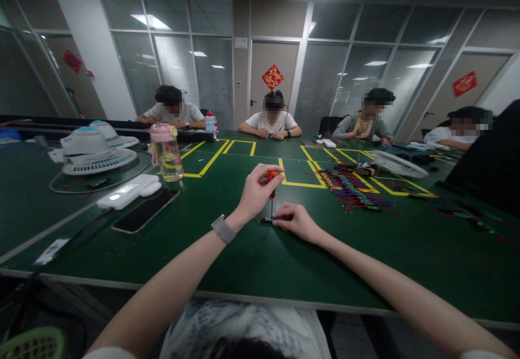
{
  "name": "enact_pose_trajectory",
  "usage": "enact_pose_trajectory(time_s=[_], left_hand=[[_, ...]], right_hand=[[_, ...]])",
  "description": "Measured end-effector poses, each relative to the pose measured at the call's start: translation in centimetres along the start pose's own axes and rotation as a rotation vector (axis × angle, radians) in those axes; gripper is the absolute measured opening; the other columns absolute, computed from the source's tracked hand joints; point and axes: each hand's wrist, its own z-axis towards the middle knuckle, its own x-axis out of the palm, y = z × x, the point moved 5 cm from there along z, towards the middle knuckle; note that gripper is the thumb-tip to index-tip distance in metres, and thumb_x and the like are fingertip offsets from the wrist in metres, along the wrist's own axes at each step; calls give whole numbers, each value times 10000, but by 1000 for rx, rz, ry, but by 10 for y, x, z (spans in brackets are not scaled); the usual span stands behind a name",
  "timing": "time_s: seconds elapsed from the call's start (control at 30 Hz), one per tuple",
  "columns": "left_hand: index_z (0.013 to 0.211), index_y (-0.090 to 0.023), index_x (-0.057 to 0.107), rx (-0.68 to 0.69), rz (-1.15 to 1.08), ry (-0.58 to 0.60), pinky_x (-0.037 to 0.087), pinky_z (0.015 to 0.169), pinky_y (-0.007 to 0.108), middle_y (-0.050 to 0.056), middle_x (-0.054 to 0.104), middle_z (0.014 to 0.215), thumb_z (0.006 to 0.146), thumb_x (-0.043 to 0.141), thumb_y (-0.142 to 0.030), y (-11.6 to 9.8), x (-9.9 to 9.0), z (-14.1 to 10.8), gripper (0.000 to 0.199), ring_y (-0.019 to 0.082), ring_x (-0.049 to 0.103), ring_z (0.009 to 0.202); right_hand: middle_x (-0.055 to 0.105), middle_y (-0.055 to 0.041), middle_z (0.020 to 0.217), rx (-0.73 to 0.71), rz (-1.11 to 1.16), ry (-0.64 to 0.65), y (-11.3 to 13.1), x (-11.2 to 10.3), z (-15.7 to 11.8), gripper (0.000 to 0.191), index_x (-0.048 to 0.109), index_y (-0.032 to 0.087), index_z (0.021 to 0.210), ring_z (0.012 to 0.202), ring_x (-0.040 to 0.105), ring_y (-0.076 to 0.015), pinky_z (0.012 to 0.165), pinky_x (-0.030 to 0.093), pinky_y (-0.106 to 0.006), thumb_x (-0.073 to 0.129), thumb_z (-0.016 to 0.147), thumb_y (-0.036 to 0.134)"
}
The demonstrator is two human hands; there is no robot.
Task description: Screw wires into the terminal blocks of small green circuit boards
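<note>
An orange-and-black screwdriver (273,185) stands upright, its shaft pointing down at a small green circuit board (268,220) with coloured wires. My left hand (260,188) grips its handle from above with the fingers curled round it. On the tabletop, my right hand (298,222) pinches the right side of the board or its wires, fingers together. The exact spot where the tip meets the board is too small to make out.
On the green table (227,261) lie a phone (146,211), a white power strip (129,191), a drink bottle (167,156) and white fans (97,150) at left. Several wired circuit boards (351,188) lie at right. Yellow tape (303,184) marks rectangles. Several people sit opposite.
</note>
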Motion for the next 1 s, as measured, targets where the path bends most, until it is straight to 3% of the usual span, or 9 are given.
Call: enact_pose_trajectory(time_s=[0.1, 0.2, 0.3, 0.47, 0.63, 0.73, 0.9, 1.0], left_hand=[[953, -212, 697, 42, 90, -25, 508, 752, 226, 47, 563, 1007, 866, 570, -312, -2, -2, -1, 183, 131, 585, 887], [1105, -212, 650, -11, -59, 61, 525, 768, 259, 67, 593, 1082, 929, 441, -288, -1, 3, 0, 284, 134, 610, 888], [1140, -171, 623, -74, -173, 96, 543, 726, 271, 65, 650, 967, 898, 506, -288, 0, 5, 2, 293, 132, 634, 792], [973, -192, 696, -17, -22, -12, 500, 613, 194, 35, 589, 928, 831, 616, -289, 0, -2, 1, 189, 94, 579, 713], [1113, -221, 648, -14, -79, 42, 529, 716, 232, 64, 584, 1073, 922, 447, -262, 3, 3, 1, 280, 120, 595, 847], [1162, -194, 598, -46, -132, 59, 546, 728, 263, 70, 612, 1034, 919, 452, -252, 5, 5, 1, 290, 126, 613, 826], [985, -203, 663, 11, 58, -13, 520, 691, 230, 33, 578, 927, 835, 606, -273, 2, -1, 0, 175, 120, 583, 795], [967, -212, 687, 37, 113, -32, 510, 740, 234, 41, 560, 971, 858, 577, -291, -2, -3, 0, 174, 124, 572, 850]], right_hand=[[660, -55, 793, 13, 20, 2, 0, 0, 0, 155, 768, 146, 878, 650, 566, -135, 623, 434, -254, 719, 752, 223], [663, -55, 794, 2, 35, 0, 0, 0, 0, 154, 769, 148, 876, 659, 571, -137, 622, 436, -250, 719, 752, 224], [664, -58, 795, -2, 45, 0, 0, 0, 0, 153, 770, 145, 873, 663, 572, -139, 619, 436, -248, 720, 750, 221], [658, -56, 792, 1, 53, -1, -1, 0, 0, 155, 770, 146, 876, 665, 574, -140, 620, 437, -248, 723, 747, 219], [655, -54, 781, -1, 45, 5, -3, 1, 1, 160, 770, 148, 877, 660, 575, -141, 621, 435, -254, 720, 747, 227], [659, -52, 784, 0, 46, 2, -2, 2, 1, 164, 770, 153, 882, 663, 574, -143, 622, 435, -255, 721, 745, 229], [647, -53, 775, 13, 56, -2, -1, 1, 1, 162, 770, 140, 876, 649, 565, -135, 616, 431, -249, 723, 741, 218], [644, -50, 770, 15, 38, -3, -1, 1, 0, 156, 771, 143, 868, 644, 557, -131, 610, 427, -244, 722, 742, 223]])
